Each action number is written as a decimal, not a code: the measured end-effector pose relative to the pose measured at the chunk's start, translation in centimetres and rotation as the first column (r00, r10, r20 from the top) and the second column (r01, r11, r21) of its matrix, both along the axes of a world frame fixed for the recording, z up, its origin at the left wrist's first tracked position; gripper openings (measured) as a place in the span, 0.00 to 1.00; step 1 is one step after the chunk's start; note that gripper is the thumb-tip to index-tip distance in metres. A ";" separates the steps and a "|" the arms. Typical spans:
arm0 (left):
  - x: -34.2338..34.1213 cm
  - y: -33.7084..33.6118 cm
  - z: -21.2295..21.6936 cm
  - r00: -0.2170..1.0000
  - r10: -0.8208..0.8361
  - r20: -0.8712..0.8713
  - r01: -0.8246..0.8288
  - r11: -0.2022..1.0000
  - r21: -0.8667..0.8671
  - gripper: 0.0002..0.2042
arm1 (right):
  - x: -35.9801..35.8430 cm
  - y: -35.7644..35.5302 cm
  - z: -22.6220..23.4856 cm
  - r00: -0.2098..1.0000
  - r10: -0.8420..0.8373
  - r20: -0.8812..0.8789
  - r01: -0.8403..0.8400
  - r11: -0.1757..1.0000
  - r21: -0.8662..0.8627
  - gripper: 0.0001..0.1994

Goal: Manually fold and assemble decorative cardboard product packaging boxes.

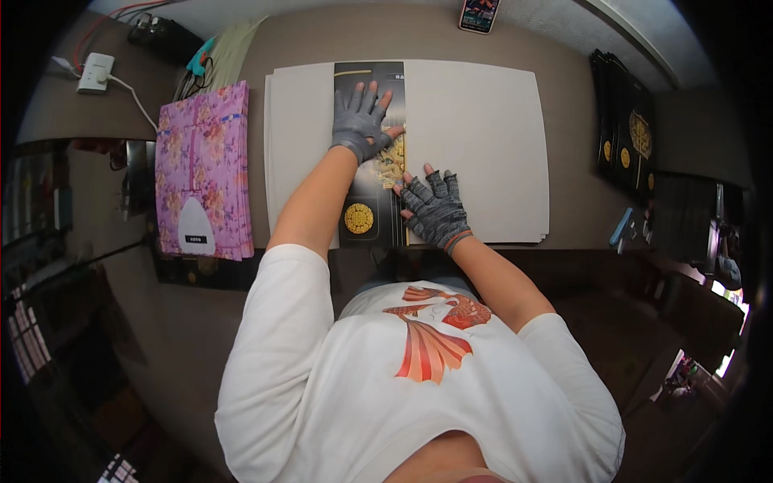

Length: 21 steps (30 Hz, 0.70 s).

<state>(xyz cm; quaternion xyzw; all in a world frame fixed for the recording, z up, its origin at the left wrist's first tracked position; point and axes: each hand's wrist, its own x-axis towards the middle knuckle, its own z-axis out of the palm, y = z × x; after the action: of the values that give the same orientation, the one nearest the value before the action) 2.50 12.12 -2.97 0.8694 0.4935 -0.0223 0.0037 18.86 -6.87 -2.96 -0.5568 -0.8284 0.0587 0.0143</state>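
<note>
A black printed panel (370, 189) with gold emblems and a pale shaded band lies upright across a stack of large white sheets (483, 121). My left hand (362, 125), in a smooth grey glove with bare fingertips, rests flat on the panel's upper part, fingers spread. Lower down, my right hand (435, 205) wears a mottled dark grey fingerless glove. Its fingers are stretched out, with the thumb side against the panel's right edge and the rest over the white sheet. Neither hand grips anything.
Pink flowered folded bags (201, 173) are piled on the left of the brown table. Black pieces with gold emblems (628, 129) stand at the right, near blue-handled scissors or a similar tool (622, 228). A phone (479, 14) is at the back; a white power strip (96, 72) lies far left.
</note>
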 end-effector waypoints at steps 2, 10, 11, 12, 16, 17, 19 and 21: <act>-0.2 0.2 -0.1 1.000 0.009 0.014 -0.009 1.000 -0.008 0.42 | -0.1 0.1 -0.1 0.999 0.000 0.041 0.000 1.000 0.002 0.28; -0.3 0.4 0.3 0.999 0.036 0.021 -0.035 0.998 -0.052 0.41 | -0.3 1.7 0.2 0.991 -0.034 -0.128 0.032 0.999 -0.016 0.28; -0.4 0.5 0.4 0.999 0.037 0.025 -0.036 0.998 -0.046 0.41 | -0.7 2.8 0.6 0.977 -0.075 -0.199 0.052 0.992 -0.117 0.28; -0.3 0.4 0.5 0.999 0.031 0.023 -0.030 0.998 -0.052 0.41 | -1.0 4.2 0.2 0.977 -0.080 -0.196 0.059 0.992 -0.112 0.28; -0.2 0.4 0.6 0.999 -0.014 -0.046 0.012 0.999 -0.042 0.40 | -1.2 9.7 -0.3 0.944 -0.197 -0.265 0.218 0.974 0.054 0.28; -0.3 0.5 0.6 0.999 -0.025 -0.036 0.023 0.997 -0.072 0.39 | -1.1 10.1 -0.3 0.962 -0.165 -0.220 0.181 0.982 0.055 0.28; -1.2 1.4 -0.3 0.998 -0.069 0.003 0.069 0.995 -0.077 0.39 | -1.7 10.3 0.0 0.985 -0.147 -0.091 0.149 0.989 0.019 0.28; -2.0 2.7 -0.9 0.992 -0.119 0.052 0.123 0.990 -0.069 0.39 | -1.4 10.5 0.9 0.985 -0.137 -0.108 0.137 0.990 -0.007 0.27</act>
<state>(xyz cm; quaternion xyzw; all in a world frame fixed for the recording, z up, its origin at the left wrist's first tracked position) 0.51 14.82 -3.91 0.8974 0.4385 -0.0197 0.0454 17.42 3.62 -2.09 -0.6086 -0.7861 0.0875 0.0633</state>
